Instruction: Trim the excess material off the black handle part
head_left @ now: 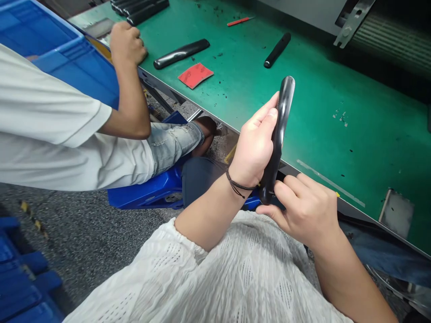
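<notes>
Beside the green bench (239, 85), the left hand (253, 146) grasps 1 black piece (284, 112), seemingly mid-work, the right hand (305, 204) curls at its lower end, contents unclear, and 2 loose pieces' (182, 54) completion is untellable.

1. The left hand (254, 146) grips a black handle (285, 110).
2. The right hand (308, 208) curls at its lower end.
3. Beyond the left hand, a red pad (195, 75) lies on a green table (316, 107).
4. Farther left, a co-worker's hand (127, 43).
</notes>
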